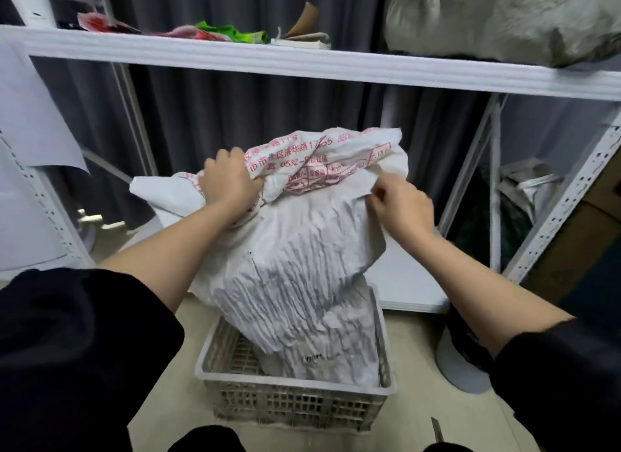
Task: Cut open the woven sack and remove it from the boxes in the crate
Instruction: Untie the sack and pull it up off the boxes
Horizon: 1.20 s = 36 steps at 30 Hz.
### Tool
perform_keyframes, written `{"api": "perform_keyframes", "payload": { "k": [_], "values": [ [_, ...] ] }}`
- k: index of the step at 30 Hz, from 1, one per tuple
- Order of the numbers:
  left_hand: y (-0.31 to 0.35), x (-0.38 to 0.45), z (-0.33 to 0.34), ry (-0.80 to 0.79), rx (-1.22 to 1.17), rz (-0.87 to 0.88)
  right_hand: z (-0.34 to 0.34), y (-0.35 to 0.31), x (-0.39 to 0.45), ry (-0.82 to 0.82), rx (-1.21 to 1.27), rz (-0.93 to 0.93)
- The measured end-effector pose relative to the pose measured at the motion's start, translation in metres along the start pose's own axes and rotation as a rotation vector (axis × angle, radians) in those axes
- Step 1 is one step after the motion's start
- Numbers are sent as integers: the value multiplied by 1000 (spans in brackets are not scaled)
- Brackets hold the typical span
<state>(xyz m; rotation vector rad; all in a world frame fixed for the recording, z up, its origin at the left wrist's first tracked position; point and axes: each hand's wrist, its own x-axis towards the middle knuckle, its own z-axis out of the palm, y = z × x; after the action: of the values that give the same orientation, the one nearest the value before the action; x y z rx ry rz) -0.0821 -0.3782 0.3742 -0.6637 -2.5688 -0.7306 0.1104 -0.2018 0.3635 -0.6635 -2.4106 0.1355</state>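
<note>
Both hands grip the top of the woven sack (295, 250): the left hand (228, 181) is closed in a fist around a bunch of the printed fabric, the right hand (401, 206) pinches the opposite edge between thumb and fingers. The sack stands tall out of the white plastic crate (292, 404) on the floor, its lower part still down inside; no boxes are visible. To strip it well, I would lift both sides evenly and straight up, so the fabric slides off instead of snagging on the crate's rim or dragging the contents out
</note>
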Motion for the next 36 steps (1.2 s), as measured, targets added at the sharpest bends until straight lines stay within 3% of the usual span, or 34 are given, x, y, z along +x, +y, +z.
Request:
{"api": "perform_keyframes", "payload": {
  "k": [7,10,14,17,19,23,26,29,31,34,36],
  "values": [
    [-7,4,1,-17,-30,-33,-16,3,9,63,29,55],
    [-11,7,0,-33,-12,-43,-23,6,15,34,14,-60],
    [-10,6,3,-6,-8,-23,-26,11,21,79,62,-19],
    [-8,5,1,-8,-18,-10,-24,18,21,127,177,166],
    [-5,9,-5,-1,-53,-5,-22,21,18,144,163,184],
    [14,24,-33,114,-97,25,-19,19,0,127,355,57],
    [36,34,-58,291,-121,94,-17,13,-7,48,309,-113],
    [46,30,-63,458,-126,174,-12,2,-3,202,178,-152],
    [39,24,-48,363,-127,162,1,2,-6,185,29,-180],
    [16,16,-16,-133,-60,39,16,12,-8,34,-27,-109],
    [6,20,-15,-217,-5,11,13,11,-5,-5,-76,-139]
  ]
}}
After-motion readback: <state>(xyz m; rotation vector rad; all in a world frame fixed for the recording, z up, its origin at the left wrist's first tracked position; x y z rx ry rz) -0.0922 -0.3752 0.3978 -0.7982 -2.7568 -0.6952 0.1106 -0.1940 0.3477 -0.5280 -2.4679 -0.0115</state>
